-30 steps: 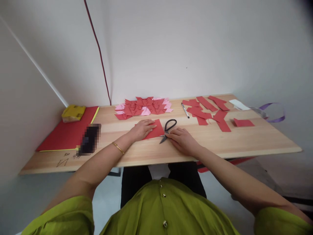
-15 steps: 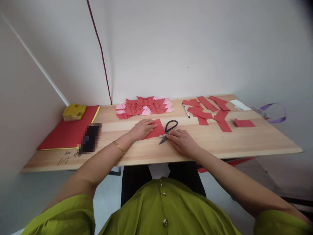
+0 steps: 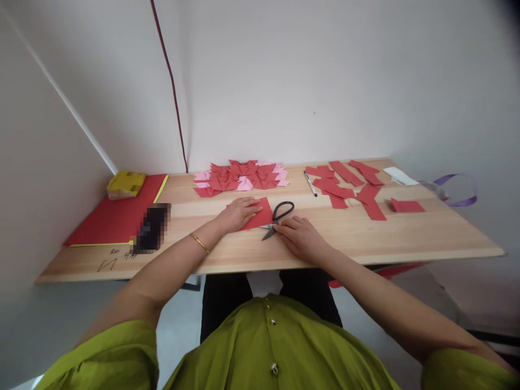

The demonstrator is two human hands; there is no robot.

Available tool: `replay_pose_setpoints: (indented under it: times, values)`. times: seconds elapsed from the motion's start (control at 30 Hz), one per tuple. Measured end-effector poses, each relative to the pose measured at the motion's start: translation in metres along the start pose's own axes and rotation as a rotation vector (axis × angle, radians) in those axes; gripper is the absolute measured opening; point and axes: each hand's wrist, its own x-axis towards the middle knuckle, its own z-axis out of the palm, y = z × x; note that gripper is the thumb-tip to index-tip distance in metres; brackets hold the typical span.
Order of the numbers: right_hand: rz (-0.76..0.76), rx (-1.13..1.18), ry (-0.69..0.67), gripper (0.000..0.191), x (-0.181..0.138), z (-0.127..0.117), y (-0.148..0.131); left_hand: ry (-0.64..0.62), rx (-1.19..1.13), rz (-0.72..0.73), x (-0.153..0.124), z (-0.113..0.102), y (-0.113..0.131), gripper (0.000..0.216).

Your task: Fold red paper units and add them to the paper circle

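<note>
In the head view a sheet of red paper (image 3: 263,212) lies on the wooden table in front of me. My left hand (image 3: 239,213) rests flat on it, fingers stretched across its surface. My right hand (image 3: 299,235) grips a pair of scissors (image 3: 276,220) near the pivot, fingers bent. One black handle loop points away from me. The blades are parted, and one reaches the paper's lower right edge; the other tip points toward the table's front. My right hand hides the second handle.
Folded red and pink paper pieces (image 3: 244,176) form a cluster by the wall. Red paper strips (image 3: 345,179) and a marker (image 3: 310,183) lie right of centre. A red sheet (image 3: 97,227), a yellow packet (image 3: 126,185) and a blurred dark object (image 3: 152,227) are at the left.
The scissors have shifted very slightly to the left against the paper with my right hand. My left hand stays on the sheet. The whole view has moved a little.
</note>
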Motion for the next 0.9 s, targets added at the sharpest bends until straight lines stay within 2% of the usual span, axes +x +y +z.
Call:
replay_pose_setpoints:
  times: [0.9]
  values:
    - [-0.013, -0.048, -0.037, 0.034, 0.011, 0.005, -0.013, 0.020, 0.026, 0.016, 0.000, 0.004, -0.003, 0.038]
